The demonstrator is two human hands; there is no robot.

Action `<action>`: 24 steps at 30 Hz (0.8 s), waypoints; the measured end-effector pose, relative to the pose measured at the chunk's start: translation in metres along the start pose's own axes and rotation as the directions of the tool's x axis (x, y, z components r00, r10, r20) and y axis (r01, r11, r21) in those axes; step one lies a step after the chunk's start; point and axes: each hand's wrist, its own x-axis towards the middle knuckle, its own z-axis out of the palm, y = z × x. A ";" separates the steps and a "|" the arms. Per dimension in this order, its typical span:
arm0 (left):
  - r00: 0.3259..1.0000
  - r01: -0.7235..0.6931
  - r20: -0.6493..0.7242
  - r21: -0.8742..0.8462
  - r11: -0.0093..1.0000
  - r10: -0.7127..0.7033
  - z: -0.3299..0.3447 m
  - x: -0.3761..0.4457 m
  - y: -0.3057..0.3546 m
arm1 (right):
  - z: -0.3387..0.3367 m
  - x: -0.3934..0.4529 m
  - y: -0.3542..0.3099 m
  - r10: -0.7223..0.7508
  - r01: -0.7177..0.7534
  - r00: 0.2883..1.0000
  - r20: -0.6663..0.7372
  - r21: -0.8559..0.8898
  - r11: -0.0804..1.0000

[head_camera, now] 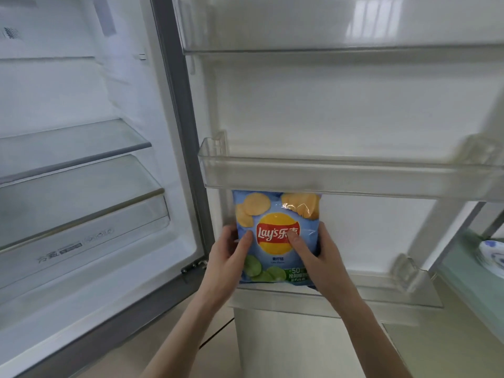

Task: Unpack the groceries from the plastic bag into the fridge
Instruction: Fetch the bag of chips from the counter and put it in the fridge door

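Left hand (231,257) and right hand (311,257) each grip a side of the light-blue Lay's crisp packet (275,236), thumbs pressed on its front. Packet upright, its base in the clear plastic lowest door bin (381,296), near the hinge end. Its top sits just under the clear middle door bin (341,175). Farther left, the white fridge interior: glass shelf (73,143) over a clear drawer (81,214).

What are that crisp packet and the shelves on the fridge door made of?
The chip bag, gripped by the left hand and right hand, looks like thin glossy plastic film: it crinkles and glints. The door bins, such as the middle door bin, seem clear rigid plastic, see-through with shiny edges.
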 end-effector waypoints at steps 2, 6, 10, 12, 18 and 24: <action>1.000 0.004 0.013 -0.007 1.000 -0.004 -0.001 0.004 -0.004 | 0.001 0.000 0.006 -0.002 0.002 1.000 -0.018 -0.027 1.000; 0.999 0.012 0.035 0.036 0.999 -0.013 -0.005 0.009 -0.014 | -0.001 -0.007 0.014 -0.002 -0.005 0.999 -0.036 -0.187 0.982; 1.000 0.004 0.029 0.160 0.987 -0.009 -0.008 0.008 -0.025 | -0.001 -0.013 0.016 0.000 -0.020 0.998 -0.056 -0.350 0.937; 1.000 -0.008 0.005 0.283 0.959 0.007 -0.009 0.007 -0.029 | 0.000 -0.015 0.018 0.021 -0.045 0.998 -0.059 -0.436 0.899; 0.993 -0.038 -0.077 0.519 0.854 0.091 -0.003 -0.003 -0.023 | 0.002 -0.012 0.015 0.091 -0.118 0.993 -0.076 -0.742 0.660; 0.980 -0.065 -0.100 0.660 0.748 0.174 -0.005 -0.008 -0.022 | -0.006 -0.024 0.008 -0.042 -0.068 0.992 -0.121 -0.779 0.623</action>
